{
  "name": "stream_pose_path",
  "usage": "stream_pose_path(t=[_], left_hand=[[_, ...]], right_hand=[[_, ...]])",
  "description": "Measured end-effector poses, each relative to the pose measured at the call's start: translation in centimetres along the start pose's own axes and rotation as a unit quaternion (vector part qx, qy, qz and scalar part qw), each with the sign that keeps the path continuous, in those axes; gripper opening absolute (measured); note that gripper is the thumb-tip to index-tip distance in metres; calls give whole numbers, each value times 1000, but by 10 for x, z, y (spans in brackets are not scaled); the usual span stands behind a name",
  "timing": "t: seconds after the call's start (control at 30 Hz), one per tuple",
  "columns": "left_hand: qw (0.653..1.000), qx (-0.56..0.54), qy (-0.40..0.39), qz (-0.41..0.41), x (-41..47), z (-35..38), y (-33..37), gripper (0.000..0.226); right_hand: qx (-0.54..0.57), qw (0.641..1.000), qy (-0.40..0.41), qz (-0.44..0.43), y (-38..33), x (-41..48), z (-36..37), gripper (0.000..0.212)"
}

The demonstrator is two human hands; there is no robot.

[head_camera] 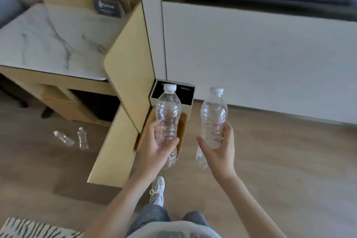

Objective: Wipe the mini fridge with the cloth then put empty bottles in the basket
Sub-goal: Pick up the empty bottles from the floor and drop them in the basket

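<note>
Left bottle (167,114): upright, cap up, held low on its body in my left hand (154,150), grip closed around it.
Right bottle (214,116): upright too, in my right hand (220,152), grip wrapped round its lower half.
Basket (182,131): wicker, on the floor, directly beneath and behind the left bottle; the right bottle hangs just to its right.
Nearer hand: I judge the left, straight down.
Floor bottles (72,138): 2 lying well left of the basket, not yet collected.
Mini fridge (96,106): dark recess under the desk (54,40), left of the basket.
</note>
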State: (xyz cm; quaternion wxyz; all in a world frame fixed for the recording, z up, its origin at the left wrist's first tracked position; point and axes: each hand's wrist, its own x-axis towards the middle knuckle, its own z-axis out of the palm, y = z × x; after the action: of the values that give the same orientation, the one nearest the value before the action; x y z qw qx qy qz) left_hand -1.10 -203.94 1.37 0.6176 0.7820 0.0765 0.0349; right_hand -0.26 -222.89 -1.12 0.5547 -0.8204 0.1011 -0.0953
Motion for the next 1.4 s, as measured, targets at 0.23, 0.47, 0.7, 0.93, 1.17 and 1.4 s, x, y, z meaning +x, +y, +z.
stream_pose_path(t=[0.23,0.47,0.7,0.93,1.17,1.4], left_hand=[[999,33,4,-31,67,-52,-49,62],[992,41,-36,-115,167,-51,-127,63],[979,20,-14,-204,266,8,-282,64],[967,28,12,-254,336,77,-511,63],[955,60,17,-290,380,113,-710,61],[954,90,5,-286,401,145,-833,58]], right_hand=[[-11,999,-22,21,-3,42,77,73],[-18,995,-27,98,50,107,161,68],[-36,985,-76,150,194,188,269,62],[-65,971,-142,179,414,237,385,71],[-78,955,-160,238,599,256,487,77],[-95,952,-162,241,703,265,549,74]])
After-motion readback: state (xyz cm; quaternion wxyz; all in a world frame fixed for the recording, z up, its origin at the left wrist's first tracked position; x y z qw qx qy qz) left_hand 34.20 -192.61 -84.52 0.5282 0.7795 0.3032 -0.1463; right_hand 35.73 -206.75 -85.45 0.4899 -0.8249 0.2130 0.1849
